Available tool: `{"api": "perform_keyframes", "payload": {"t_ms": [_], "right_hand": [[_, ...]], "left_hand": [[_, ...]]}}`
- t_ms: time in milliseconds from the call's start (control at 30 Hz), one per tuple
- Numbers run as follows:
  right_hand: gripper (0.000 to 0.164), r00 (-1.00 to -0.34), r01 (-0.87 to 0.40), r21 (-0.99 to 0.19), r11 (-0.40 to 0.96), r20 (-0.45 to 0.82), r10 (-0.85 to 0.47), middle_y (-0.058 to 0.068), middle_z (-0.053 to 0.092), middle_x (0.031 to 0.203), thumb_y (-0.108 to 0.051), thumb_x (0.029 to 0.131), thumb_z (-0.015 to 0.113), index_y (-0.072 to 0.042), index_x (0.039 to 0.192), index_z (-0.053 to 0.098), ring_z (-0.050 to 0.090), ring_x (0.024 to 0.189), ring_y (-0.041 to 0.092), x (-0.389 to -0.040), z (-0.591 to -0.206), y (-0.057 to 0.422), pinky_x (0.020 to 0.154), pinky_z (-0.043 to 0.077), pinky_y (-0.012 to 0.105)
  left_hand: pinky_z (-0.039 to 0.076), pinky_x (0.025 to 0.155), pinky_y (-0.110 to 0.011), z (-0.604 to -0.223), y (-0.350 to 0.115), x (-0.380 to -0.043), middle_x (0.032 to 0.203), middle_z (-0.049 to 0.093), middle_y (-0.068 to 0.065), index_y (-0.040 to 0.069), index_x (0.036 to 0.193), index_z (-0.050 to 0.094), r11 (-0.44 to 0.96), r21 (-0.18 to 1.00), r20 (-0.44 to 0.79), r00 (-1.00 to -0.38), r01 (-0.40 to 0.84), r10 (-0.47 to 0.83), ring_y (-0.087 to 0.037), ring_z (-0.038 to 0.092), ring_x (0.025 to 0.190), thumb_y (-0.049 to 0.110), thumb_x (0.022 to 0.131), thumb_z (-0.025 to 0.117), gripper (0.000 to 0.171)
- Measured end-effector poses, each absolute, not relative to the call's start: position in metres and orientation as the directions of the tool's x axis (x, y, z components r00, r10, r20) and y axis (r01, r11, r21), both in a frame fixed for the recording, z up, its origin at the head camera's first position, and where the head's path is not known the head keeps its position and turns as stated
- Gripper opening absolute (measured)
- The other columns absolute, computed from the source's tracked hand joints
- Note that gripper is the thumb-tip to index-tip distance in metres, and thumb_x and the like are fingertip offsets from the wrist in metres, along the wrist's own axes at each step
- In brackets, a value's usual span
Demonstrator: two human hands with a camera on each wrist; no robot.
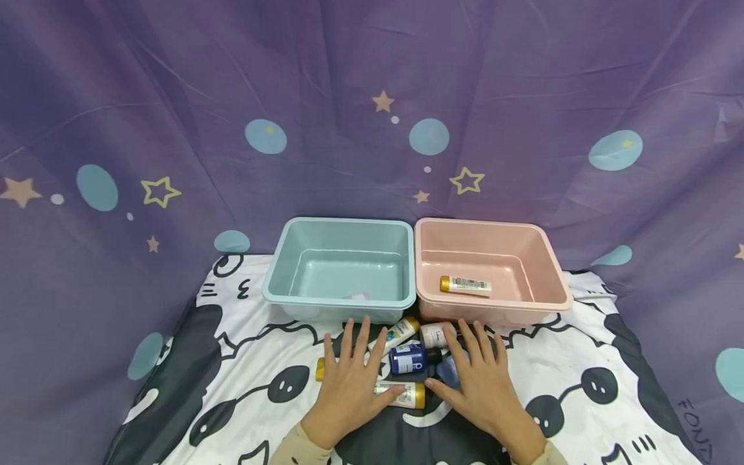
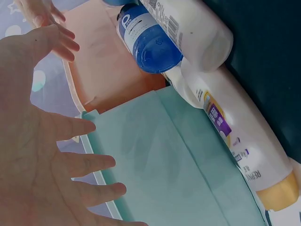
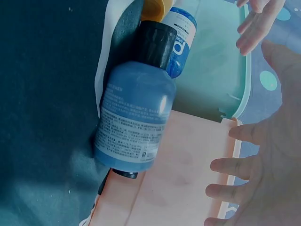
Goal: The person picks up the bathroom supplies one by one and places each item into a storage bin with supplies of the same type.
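Observation:
In the head view my left hand (image 1: 351,391) is held with fingers spread over several bottles and tubes. Under it lies a white tube with a gold cap (image 1: 407,394), its label turned up in the left wrist view. My right hand (image 1: 482,381) has its fingers stretched out, partly covering a light blue bottle (image 1: 449,373) with a black cap. Between the hands is a dark blue bottle (image 1: 408,359). Another gold-capped tube (image 1: 401,331) and a pale bottle (image 1: 434,336) lie just behind it. Neither hand grips anything.
Behind the bottles a light blue basin (image 1: 340,301) and a pink basin (image 1: 494,305) stand side by side. A gold-capped tube (image 1: 467,286) lies in the pink one. A cartoon-print cloth (image 1: 244,342) covers the table, and a purple curtain (image 1: 349,64) hangs behind.

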State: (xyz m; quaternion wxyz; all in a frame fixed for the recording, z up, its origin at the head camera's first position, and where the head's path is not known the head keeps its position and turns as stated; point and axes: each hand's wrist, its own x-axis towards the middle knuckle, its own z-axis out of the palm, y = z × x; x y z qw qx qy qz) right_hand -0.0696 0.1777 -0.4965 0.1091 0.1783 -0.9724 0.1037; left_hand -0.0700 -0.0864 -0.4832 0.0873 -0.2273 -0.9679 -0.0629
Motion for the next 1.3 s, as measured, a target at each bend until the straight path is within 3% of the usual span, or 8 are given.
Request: {"api": "perform_keyframes", "payload": {"t_ms": [200, 333, 667, 933, 1133, 1300], "right_hand": [[0.1, -0.912, -0.37, -0.161, 0.915, 0.249, -0.325, 0.022, 0.03, 0.157, -0.078, 0.085, 0.054, -0.015, 0.158, 0.03, 0.022, 0.144, 0.045, -0.069, -0.497, 0.177, 0.114, 0.011, 0.068], [0.096, -0.913, -0.364, -0.175, 0.915, 0.263, -0.313, 0.023, 0.032, 0.156, -0.075, 0.087, 0.056, -0.013, 0.157, 0.032, 0.024, 0.143, 0.045, -0.07, -0.495, 0.178, 0.113, 0.014, 0.068], [0.082, -0.914, -0.363, -0.381, 0.851, 0.324, -0.244, 0.027, 0.039, 0.149, -0.047, 0.09, 0.074, -0.004, 0.151, 0.041, 0.038, 0.134, 0.047, -0.071, -0.49, 0.184, 0.106, 0.032, 0.065], [0.072, -0.929, -0.33, -0.48, 0.813, 0.319, -0.189, 0.027, 0.046, 0.143, -0.039, 0.093, 0.073, -0.001, 0.147, 0.045, 0.042, 0.132, 0.045, -0.073, -0.49, 0.189, 0.103, 0.04, 0.062], [0.065, -0.952, -0.274, -0.552, 0.788, 0.269, -0.142, 0.026, 0.049, 0.136, -0.036, 0.095, 0.072, -0.001, 0.144, 0.048, 0.043, 0.131, 0.046, -0.074, -0.494, 0.193, 0.101, 0.041, 0.064], [0.061, -0.985, -0.155, -0.598, 0.786, 0.152, -0.079, 0.024, 0.051, 0.132, -0.037, 0.095, 0.071, -0.002, 0.141, 0.05, 0.057, 0.115, 0.04, -0.077, -0.499, 0.196, 0.093, 0.049, 0.058]], "left_hand": [[0.016, 0.105, -0.079, -0.483, -0.086, -0.07, 0.16, 0.023, -0.024, 0.013, 0.157, 0.035, 0.887, 0.096, 0.197, -0.883, 0.451, 0.427, -0.049, 0.017, 0.145, 0.076, 0.086, 0.056, 0.097], [0.023, 0.103, -0.078, -0.481, -0.087, -0.071, 0.159, 0.027, -0.024, 0.013, 0.156, 0.037, 0.887, 0.101, 0.236, -0.877, 0.451, 0.419, -0.049, 0.023, 0.143, 0.073, 0.088, 0.057, 0.093], [0.042, 0.098, -0.066, -0.472, -0.101, -0.079, 0.141, 0.048, -0.026, 0.002, 0.143, 0.051, 0.846, 0.183, 0.521, -0.779, 0.501, 0.349, -0.048, 0.044, 0.13, 0.046, 0.09, 0.073, 0.073], [0.048, 0.096, -0.059, -0.461, -0.12, -0.09, 0.138, 0.051, -0.029, -0.004, 0.141, 0.052, 0.83, 0.237, 0.617, -0.738, 0.505, 0.273, -0.046, 0.049, 0.125, 0.037, 0.096, 0.068, 0.063], [0.05, 0.093, -0.058, -0.457, -0.137, -0.097, 0.137, 0.05, -0.03, -0.004, 0.141, 0.052, 0.846, 0.265, 0.625, -0.75, 0.463, 0.215, -0.047, 0.052, 0.12, 0.029, 0.092, 0.075, 0.064], [0.052, 0.089, -0.058, -0.455, -0.153, -0.101, 0.136, 0.05, -0.03, -0.005, 0.139, 0.052, 0.843, 0.337, 0.622, -0.771, 0.418, 0.134, -0.047, 0.052, 0.119, 0.022, 0.089, 0.079, 0.062]]}}
